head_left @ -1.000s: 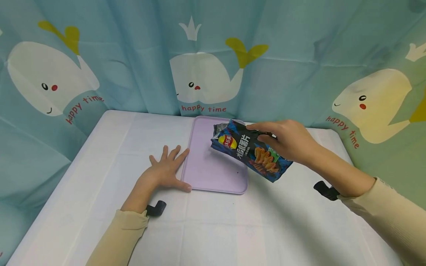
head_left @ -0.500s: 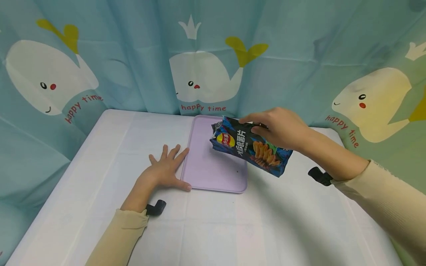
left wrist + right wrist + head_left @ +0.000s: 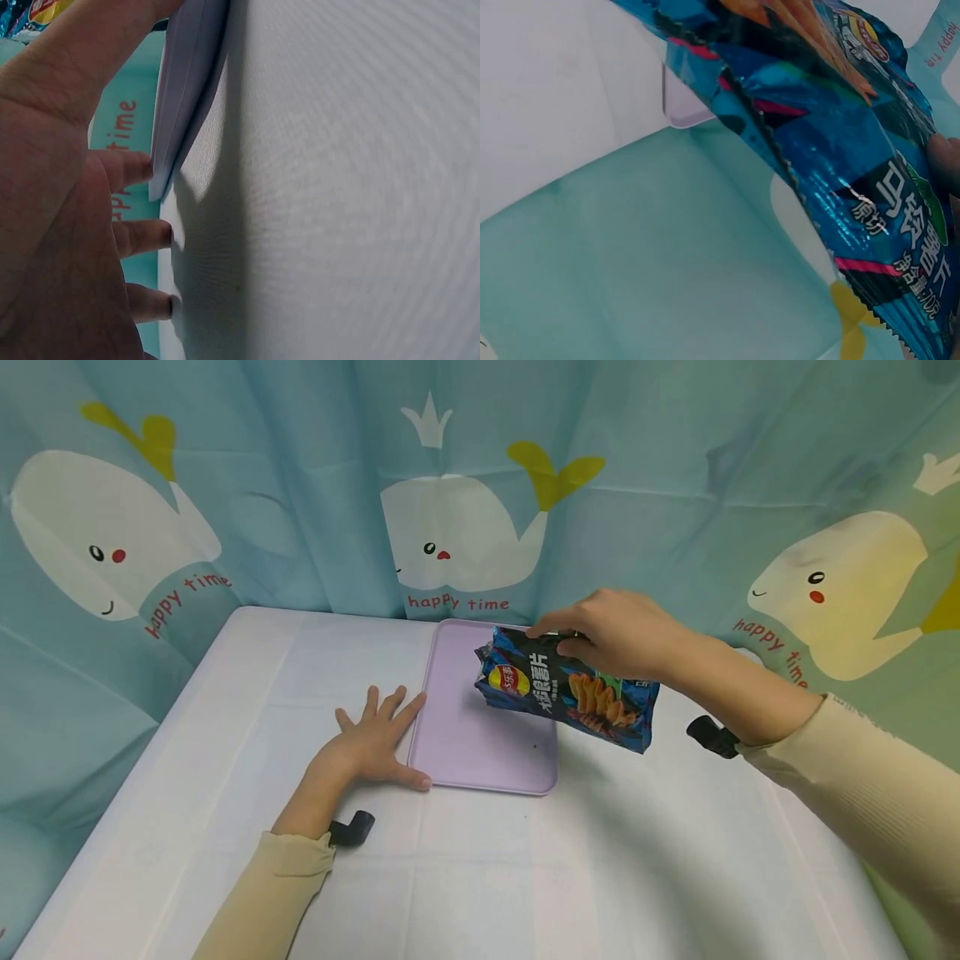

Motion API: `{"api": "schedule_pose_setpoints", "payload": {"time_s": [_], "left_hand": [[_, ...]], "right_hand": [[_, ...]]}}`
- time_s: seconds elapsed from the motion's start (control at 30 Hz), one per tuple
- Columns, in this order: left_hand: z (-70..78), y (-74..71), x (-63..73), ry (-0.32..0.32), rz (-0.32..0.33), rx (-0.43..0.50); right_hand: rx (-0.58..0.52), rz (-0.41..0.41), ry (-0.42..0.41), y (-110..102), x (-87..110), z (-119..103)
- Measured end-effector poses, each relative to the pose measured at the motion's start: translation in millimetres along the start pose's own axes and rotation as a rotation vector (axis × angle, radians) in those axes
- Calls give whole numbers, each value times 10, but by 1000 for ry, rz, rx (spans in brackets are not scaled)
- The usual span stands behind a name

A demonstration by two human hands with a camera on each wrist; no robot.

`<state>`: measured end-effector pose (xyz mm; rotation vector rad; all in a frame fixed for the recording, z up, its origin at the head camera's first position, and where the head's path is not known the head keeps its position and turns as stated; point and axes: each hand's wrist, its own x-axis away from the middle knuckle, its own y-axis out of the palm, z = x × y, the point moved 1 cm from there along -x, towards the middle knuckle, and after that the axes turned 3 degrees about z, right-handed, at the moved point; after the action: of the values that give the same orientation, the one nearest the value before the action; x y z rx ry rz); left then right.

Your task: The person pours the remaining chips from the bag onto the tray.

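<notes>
My right hand (image 3: 611,631) grips a dark blue and black bag of potato chips (image 3: 551,689) by its upper long edge. The bag tilts over the right part of a pale purple tray (image 3: 480,752), its torn silvery end toward the left. In the right wrist view the bag (image 3: 817,127) fills the upper right, with a fingertip (image 3: 946,157) on its side. Fingers spread, my left hand (image 3: 367,747) rests at the tray's left edge. Thumb and a finger touch that edge; in the left wrist view other fingers (image 3: 146,236) reach down to the tablecloth beside the tray (image 3: 184,90).
A white cloth covers the table (image 3: 480,877). Behind it hangs a blue-green curtain (image 3: 315,527) printed with white whales, close to the tray's far edge. Small dark specks (image 3: 535,747) lie on the tray. Black camera mounts (image 3: 352,829) sit at both wrists.
My right hand has shifted left and slightly up, and the bag has turned toward level, its right end higher. My left hand stays in place at the tray.
</notes>
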<state>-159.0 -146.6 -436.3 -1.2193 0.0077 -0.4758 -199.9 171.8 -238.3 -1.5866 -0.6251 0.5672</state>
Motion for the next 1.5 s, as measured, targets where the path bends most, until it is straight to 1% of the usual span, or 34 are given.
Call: {"api": "schedule_pose_setpoints", "payload": {"time_s": [0.13, 0.27, 0.5, 0.83, 1.1, 1.27, 1.5], "left_hand": [[-7, -3, 1, -5, -3, -5], [-6, -18, 6, -15, -5, -15], [3, -9, -5, -10, -4, -10], [12, -4, -5, -8, 1, -12], [9, -5, -9, -15, -7, -10], [1, 2, 1, -2, -2, -1], [-3, 3, 0, 4, 8, 6]], "right_hand": [[14, -28, -13, -59, -54, -37], [25, -39, -30, -120, -99, -70], [39, -17, -27, -170, -140, -73], [70, -49, -3, -184, -126, -85], [78, -35, -1, -199, -117, -98], [78, -16, -7, -212, -115, -114], [96, -20, -12, -209, -99, -118]]}}
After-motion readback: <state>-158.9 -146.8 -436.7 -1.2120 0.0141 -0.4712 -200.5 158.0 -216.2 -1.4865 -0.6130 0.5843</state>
